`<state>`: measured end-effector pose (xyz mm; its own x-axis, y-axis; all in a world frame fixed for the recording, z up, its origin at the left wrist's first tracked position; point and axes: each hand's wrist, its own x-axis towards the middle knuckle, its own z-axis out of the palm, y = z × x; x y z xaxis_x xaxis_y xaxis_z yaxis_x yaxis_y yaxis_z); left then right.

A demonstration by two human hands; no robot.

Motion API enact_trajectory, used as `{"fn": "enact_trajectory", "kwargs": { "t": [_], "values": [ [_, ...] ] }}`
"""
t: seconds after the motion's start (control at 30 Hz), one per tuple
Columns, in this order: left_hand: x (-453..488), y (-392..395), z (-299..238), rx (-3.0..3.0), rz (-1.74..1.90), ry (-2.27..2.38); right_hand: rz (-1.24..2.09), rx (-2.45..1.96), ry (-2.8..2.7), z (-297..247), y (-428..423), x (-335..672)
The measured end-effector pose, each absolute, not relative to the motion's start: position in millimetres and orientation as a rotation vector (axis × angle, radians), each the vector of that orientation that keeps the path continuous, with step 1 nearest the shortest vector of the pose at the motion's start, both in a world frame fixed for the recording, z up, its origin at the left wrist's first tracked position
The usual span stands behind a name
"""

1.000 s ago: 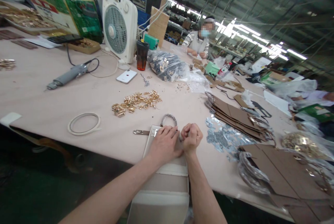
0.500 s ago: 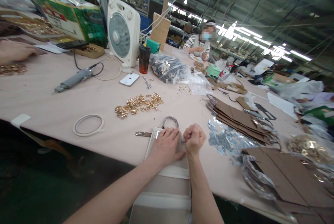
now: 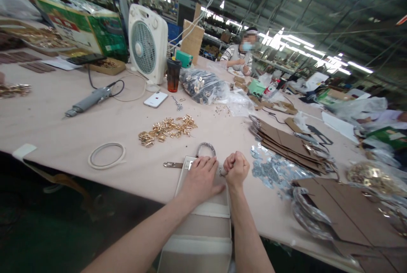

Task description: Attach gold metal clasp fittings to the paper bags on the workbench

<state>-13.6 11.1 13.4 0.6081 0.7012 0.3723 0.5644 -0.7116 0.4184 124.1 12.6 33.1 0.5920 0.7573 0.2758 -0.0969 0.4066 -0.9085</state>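
Note:
My left hand (image 3: 202, 178) lies flat, fingers stretched out, on a pale bag piece (image 3: 208, 222) that hangs over the table's front edge. A ring-shaped wrapped handle (image 3: 206, 149) sticks out beyond its far end. From its left side a short brown strap with a metal fitting (image 3: 173, 165) reaches out. My right hand (image 3: 237, 168) is closed in a fist at the bag piece's right edge. A small shiny bit (image 3: 223, 172) shows beside its fingers; what the fist holds is hidden.
Gold-coloured fittings (image 3: 168, 129) and a tape roll (image 3: 107, 156) lie left. Silvery pieces (image 3: 270, 167) and stacked brown bag panels (image 3: 289, 143) lie right. Farther off are an electric screwdriver (image 3: 87, 102), phone (image 3: 155, 99), cup (image 3: 173, 76), fan (image 3: 148, 44) and a masked person (image 3: 240, 59).
Another person's hand at the left edge has mostly withdrawn from view, uncovering brown strips there. The view has shifted slightly. My own hands stay nearly in the same place on the bag piece.

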Motion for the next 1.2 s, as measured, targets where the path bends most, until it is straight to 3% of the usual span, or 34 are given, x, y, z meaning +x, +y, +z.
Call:
{"fn": "enact_trajectory", "kwargs": {
  "t": [0.4,0.53,0.77,1.2],
  "values": [
    [-66.9,14.8,24.6,2.489,0.924,1.147,0.588,-0.830,-0.574,102.4,-8.6,134.2],
    [-68.8,19.9,16.0,2.429,0.919,1.100,0.754,-0.882,-0.629,88.1,17.9,104.8],
    [-66.8,21.0,11.5,2.356,0.962,1.118,0.727,-0.957,-0.636,54.1,52.4,89.6],
    [-62.9,35.1,18.3,2.214,0.885,1.181,0.816,-1.031,-0.610,44.8,66.8,92.7]
  ]
}}
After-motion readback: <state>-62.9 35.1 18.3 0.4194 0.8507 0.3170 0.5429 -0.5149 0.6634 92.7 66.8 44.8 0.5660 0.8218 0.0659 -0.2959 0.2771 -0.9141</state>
